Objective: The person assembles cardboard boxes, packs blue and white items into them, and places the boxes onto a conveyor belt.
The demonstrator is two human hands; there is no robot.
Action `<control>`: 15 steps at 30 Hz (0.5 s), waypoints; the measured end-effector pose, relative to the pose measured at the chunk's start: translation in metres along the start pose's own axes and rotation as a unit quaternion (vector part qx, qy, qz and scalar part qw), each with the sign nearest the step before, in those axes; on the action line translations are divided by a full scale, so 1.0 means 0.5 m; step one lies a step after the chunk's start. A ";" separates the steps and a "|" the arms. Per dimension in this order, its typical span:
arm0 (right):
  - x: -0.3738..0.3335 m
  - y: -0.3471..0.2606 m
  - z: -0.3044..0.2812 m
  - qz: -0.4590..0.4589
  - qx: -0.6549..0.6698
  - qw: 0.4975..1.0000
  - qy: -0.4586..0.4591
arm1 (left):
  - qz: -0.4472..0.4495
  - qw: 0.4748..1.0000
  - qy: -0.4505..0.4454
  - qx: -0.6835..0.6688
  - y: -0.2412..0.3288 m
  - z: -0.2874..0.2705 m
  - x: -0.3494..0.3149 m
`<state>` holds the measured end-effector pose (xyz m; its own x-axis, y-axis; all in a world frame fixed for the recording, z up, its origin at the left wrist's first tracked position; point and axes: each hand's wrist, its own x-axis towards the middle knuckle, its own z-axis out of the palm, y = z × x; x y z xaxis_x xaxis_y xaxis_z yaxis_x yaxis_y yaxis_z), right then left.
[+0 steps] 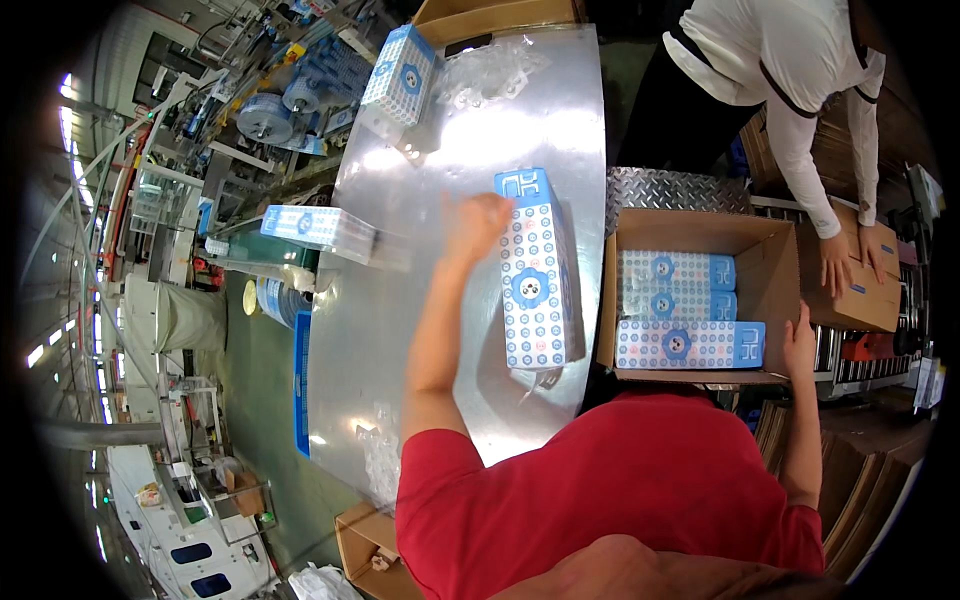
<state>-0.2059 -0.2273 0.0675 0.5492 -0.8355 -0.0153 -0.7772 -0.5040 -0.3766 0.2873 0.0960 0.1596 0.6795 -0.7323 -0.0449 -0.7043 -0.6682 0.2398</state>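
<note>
A long white-and-blue patterned pack [532, 290] in glossy wrap is on the metal table in front of me. My left hand [480, 222] is closed at the left side of its far end, the fingers curled by the pack's edge; whether they grip anything is hidden. To the right, an open cardboard carton [775, 255] contains matching packs: one [690, 345] lies along the near wall, and others [672, 285] sit behind it. My right hand [800, 345] holds the carton's right wall near the close corner.
More patterned packs stand at the table's far left [400, 75] and stick out from the machine at left [318, 228]. Crumpled clear film [490, 70] lies on the metal table [400, 330]. A co-worker in white [800, 70] handles a closed carton [865, 270] on rollers.
</note>
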 end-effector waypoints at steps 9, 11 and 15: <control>0.074 -0.486 -0.007 -0.440 0.016 0.897 -0.036 | -0.265 0.948 0.124 0.129 -0.502 0.037 -0.063; 0.091 -0.590 0.048 -0.457 0.108 0.879 -0.085 | -0.233 0.962 0.122 0.068 -0.385 0.039 -0.056; 0.130 -0.777 0.138 -0.773 0.015 0.632 0.052 | -0.049 0.990 0.135 0.014 -0.256 0.064 -0.230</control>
<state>0.1531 -0.0705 0.1490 0.6204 0.6400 0.4533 0.6708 -0.7325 0.1160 0.2926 0.2618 0.1030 0.7719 -0.6050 0.1954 -0.6356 -0.7398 0.2206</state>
